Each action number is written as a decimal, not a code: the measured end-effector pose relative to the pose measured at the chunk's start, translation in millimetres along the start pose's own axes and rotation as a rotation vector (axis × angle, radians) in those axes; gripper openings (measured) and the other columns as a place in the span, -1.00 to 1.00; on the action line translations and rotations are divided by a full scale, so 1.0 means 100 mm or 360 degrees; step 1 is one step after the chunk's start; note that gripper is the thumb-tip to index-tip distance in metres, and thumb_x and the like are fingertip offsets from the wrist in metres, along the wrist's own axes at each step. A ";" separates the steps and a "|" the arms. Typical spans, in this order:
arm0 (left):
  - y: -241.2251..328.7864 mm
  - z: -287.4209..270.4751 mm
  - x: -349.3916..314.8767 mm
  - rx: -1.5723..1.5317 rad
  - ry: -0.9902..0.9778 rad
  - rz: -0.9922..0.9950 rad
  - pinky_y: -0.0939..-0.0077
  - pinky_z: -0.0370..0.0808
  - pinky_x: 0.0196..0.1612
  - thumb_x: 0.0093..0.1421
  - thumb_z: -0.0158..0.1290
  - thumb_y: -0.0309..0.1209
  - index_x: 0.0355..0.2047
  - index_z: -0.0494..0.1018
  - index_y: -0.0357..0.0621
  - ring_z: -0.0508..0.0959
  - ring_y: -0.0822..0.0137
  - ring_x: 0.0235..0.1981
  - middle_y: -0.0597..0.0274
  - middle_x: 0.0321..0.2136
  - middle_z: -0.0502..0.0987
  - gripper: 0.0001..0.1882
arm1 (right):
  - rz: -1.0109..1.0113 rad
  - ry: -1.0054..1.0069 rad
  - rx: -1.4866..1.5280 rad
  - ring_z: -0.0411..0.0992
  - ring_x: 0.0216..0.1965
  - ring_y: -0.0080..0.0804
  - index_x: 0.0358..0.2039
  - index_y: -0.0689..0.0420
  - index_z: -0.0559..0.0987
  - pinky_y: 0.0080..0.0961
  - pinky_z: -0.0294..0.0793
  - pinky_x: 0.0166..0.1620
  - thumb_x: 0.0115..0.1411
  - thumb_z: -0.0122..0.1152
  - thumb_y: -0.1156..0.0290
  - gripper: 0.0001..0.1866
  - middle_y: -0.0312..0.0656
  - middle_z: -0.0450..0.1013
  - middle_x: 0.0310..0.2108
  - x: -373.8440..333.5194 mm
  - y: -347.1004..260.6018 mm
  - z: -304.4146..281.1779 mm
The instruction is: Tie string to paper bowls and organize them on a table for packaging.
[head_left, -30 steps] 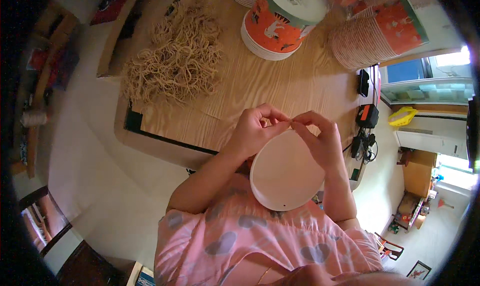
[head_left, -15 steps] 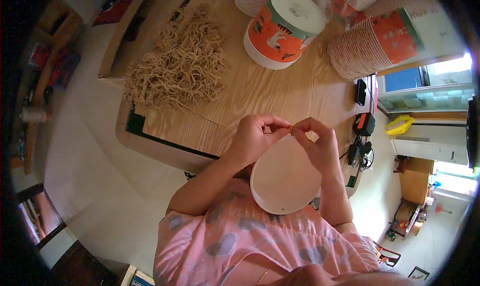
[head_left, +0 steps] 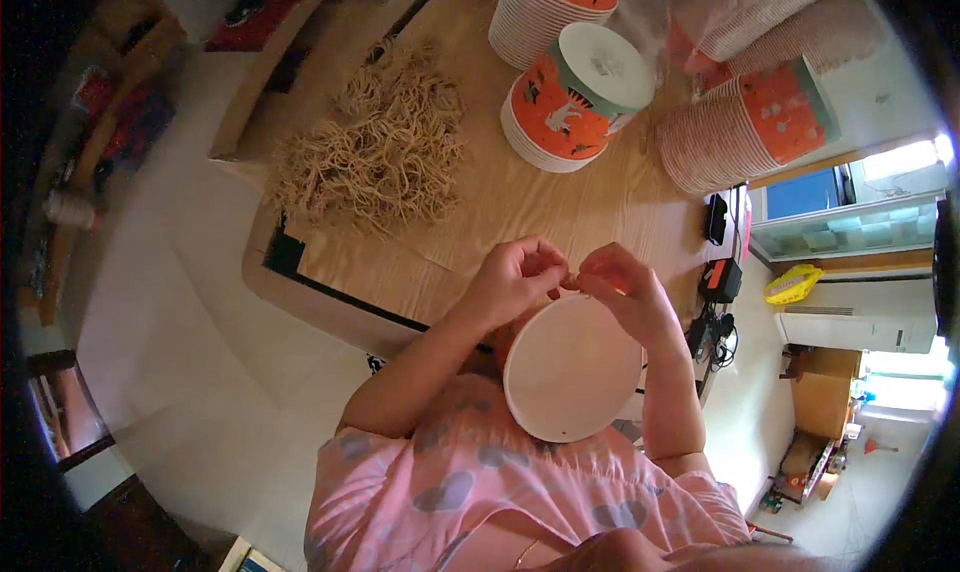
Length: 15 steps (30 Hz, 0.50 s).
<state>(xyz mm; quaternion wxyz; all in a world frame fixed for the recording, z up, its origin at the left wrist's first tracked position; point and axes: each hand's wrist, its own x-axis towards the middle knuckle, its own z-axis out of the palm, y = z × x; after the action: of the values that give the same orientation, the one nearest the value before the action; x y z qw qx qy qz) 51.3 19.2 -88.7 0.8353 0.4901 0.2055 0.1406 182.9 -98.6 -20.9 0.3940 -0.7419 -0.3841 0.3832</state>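
The left hand (head_left: 515,280) and right hand (head_left: 630,290) each had the grip pinched on string (head_left: 572,280) by the far rim of a tub (head_left: 572,372), between the pink shirt (head_left: 445,492) and bench (head_left: 470,252). The tub looked light and dentable, best held by its rim; the string, limp.

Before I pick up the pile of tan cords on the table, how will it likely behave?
The tan cords look floppy, since they curl and bend in every direction. Lifting one may drag others along, as they overlap in a loose tangle. They seem unlikely to roll, because they lie widely spread.
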 end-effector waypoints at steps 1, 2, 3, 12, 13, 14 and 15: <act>0.00 -0.01 -0.01 -0.0057 -0.0022 -0.0058 0.62 0.47 -0.39 0.07 0.04 -0.51 -0.39 0.42 -0.28 0.52 0.51 -0.48 0.27 -0.51 0.51 -0.90 | 0.0027 -0.0060 0.0078 0.39 -0.33 -0.57 -0.32 0.20 0.42 -0.59 0.38 -0.17 0.08 0.14 0.51 -0.86 -0.28 0.44 -0.38 0.01 0.00 0.00; 0.01 -0.01 -0.01 -0.0056 -0.0019 -0.0046 0.62 0.47 -0.39 0.07 0.04 -0.51 -0.39 0.42 -0.28 0.52 0.51 -0.48 0.27 -0.51 0.51 -0.90 | 0.0054 -0.0121 0.0156 0.38 -0.32 -0.57 -0.30 0.19 0.42 -0.60 0.38 -0.17 0.08 0.14 0.51 -0.84 -0.29 0.43 -0.37 0.03 0.01 0.01; 0.03 -0.02 -0.02 0.0015 -0.0026 -0.0030 0.62 0.48 -0.38 0.07 0.04 -0.52 -0.39 0.42 -0.28 0.52 0.51 -0.47 0.26 -0.50 0.51 -0.91 | 0.0044 -0.0124 0.0150 0.38 -0.32 -0.57 -0.30 0.19 0.42 -0.60 0.38 -0.17 0.08 0.14 0.51 -0.84 -0.29 0.43 -0.37 0.05 0.05 0.01; -0.03 -0.12 -0.05 0.0169 -0.0091 0.0042 0.61 0.48 -0.34 0.09 0.04 -0.51 -0.38 0.41 -0.26 0.53 0.48 -0.42 0.21 -0.45 0.54 -0.91 | 0.0015 -0.0125 0.0261 0.35 -0.36 -0.64 -0.33 0.19 0.37 -0.70 0.37 -0.29 0.04 0.09 0.65 -0.83 -0.35 0.33 -0.41 0.09 0.12 0.01; -0.02 -0.13 -0.06 0.0182 -0.0108 0.0004 0.59 0.49 -0.33 0.11 0.03 -0.51 -0.37 0.40 -0.25 0.53 0.47 -0.41 0.21 -0.44 0.54 -0.91 | 0.0032 -0.0111 0.0262 0.35 -0.36 -0.65 -0.33 0.19 0.37 -0.71 0.36 -0.30 0.04 0.09 0.65 -0.83 -0.35 0.33 -0.42 0.08 0.09 0.02; -0.03 -0.14 -0.07 0.0183 -0.0108 0.0006 0.59 0.49 -0.33 0.11 0.03 -0.51 -0.37 0.40 -0.25 0.53 0.47 -0.41 0.21 -0.44 0.54 -0.91 | 0.0049 -0.0098 0.0263 0.35 -0.36 -0.65 -0.34 0.19 0.36 -0.72 0.36 -0.30 0.04 0.09 0.66 -0.83 -0.36 0.33 -0.43 0.07 0.07 0.02; -0.06 -0.16 -0.07 0.0148 -0.0125 0.0010 0.58 0.49 -0.32 0.11 0.03 -0.50 -0.37 0.39 -0.24 0.53 0.47 -0.41 0.21 -0.44 0.54 -0.91 | 0.0047 -0.0097 0.0262 0.35 -0.36 -0.65 -0.34 0.19 0.36 -0.72 0.36 -0.30 0.04 0.09 0.66 -0.83 -0.36 0.33 -0.43 0.07 0.07 0.02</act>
<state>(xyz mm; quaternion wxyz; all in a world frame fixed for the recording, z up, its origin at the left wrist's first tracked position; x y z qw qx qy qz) 38.1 25.5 -99.2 0.8187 0.5341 0.1773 0.1140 186.1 -94.8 -29.8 0.4362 -0.7005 -0.3521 0.4417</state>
